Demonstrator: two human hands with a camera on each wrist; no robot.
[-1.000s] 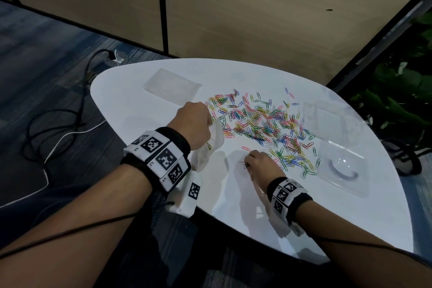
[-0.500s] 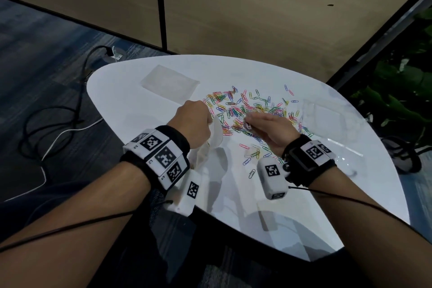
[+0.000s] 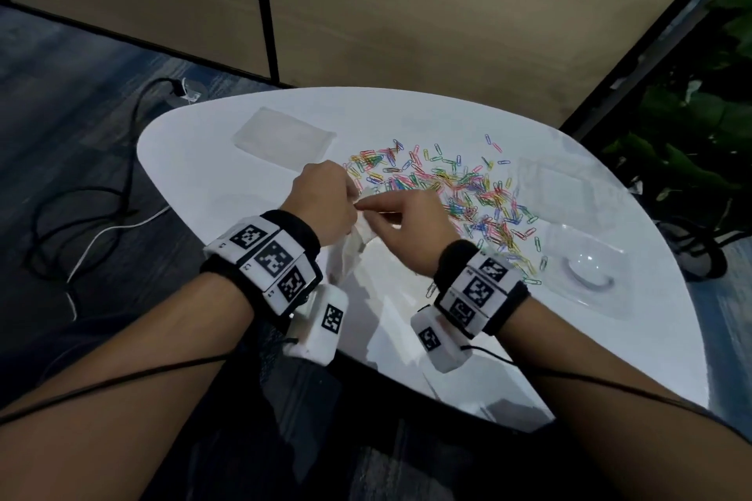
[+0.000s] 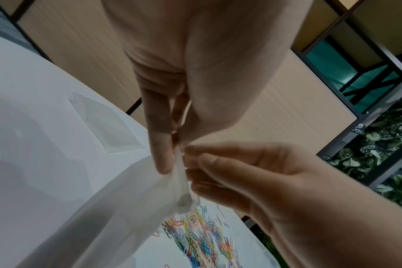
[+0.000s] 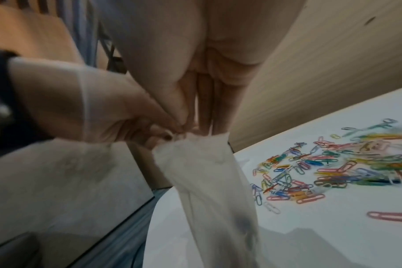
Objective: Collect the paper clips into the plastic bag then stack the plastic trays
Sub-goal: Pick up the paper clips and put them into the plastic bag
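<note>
A thin translucent plastic bag hangs over the white table. My left hand pinches its top edge. My right hand meets it there, with thumb and fingertips pinched on the bag's rim. Whether that hand also holds clips is hidden. A wide scatter of coloured paper clips lies just behind and to the right of my hands. A frosted tray sits at the back left. Two clear trays lie at the right.
The table's near edge runs just below my wrists, with dark floor beneath. Black and white cables trail across the carpet on the left. A wooden partition stands behind the table, and leafy plants crowd the right side.
My right hand left the table near the clips, rose and swung left to the bag's mouth. My left hand kept hold of the bag and stayed roughly in place.
</note>
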